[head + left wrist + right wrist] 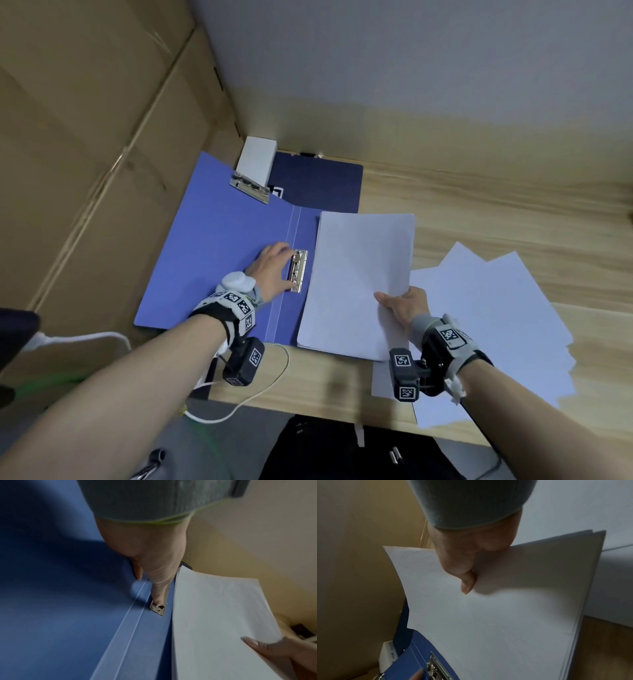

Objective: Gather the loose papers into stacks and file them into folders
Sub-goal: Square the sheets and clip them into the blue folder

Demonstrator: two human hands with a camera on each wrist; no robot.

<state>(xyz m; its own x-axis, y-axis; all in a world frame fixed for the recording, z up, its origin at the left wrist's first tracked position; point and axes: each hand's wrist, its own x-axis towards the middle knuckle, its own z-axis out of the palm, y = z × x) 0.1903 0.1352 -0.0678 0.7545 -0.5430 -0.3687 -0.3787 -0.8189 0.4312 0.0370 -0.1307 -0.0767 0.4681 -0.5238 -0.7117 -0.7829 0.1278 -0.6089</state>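
Note:
An open blue folder (219, 246) (68, 601) (412, 662) lies flat on the wooden desk (496, 212). Its metal clip (298, 270) (158, 609) (435, 668) sits just right of the spine. My left hand (291, 270) (150, 588) grips this clip, thumb lying along it and fingers at its far end. My right hand (394, 301) (465, 582) pinches the near edge of a stack of white paper (359, 274) (214, 622) (505, 628), thumb on top. The stack hovers over the folder's right half, its left edge close beside the clip.
Several loose white sheets (496, 308) (573, 507) fan out on the desk to the right. A dark blue folder (318, 185) lies behind, with a second metal clip (250, 186) and a white box (257, 159). A cardboard wall (85, 171) stands at left. A white cable (260, 394) hangs over the desk's front edge.

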